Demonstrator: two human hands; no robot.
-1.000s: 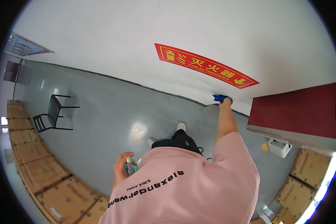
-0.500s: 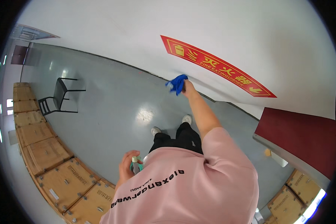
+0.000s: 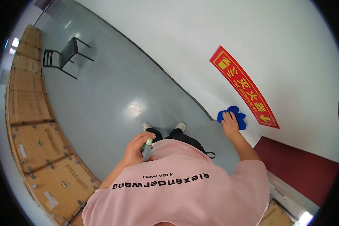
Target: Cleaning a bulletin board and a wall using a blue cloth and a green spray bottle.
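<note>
Step in hand, as we judge it: application of the blue cloth [image 3: 237, 112] to the white wall [image 3: 301, 67]. Taking the centre of the view as our dial, we locate the cloth at 3 o'clock, where it appears to lie against the low part of the wall. Our right hand [image 3: 230, 124] holds it, fingers extended over the fabric; whether the fingertips pinch a fold, we cannot tell.

Our left hand [image 3: 135, 148], between 7 and 8 o'clock, is curled around a slim bottle [image 3: 146, 151] with a pale tip, held close to the pink shirt [image 3: 177, 196]. Most of the bottle is covered, so we cannot confirm its contents or the full grip.

Adjacent items: the red sign [image 3: 248, 94] stands just beside the cloth, toward 1 o'clock from it; the dark red unit [image 3: 290, 165] lies toward 4 o'clock.

Next move, in our judgement: it calls for even pressure through spread fingers, a path clear of the sign's edge, and the bottle held away from the wall.
</note>
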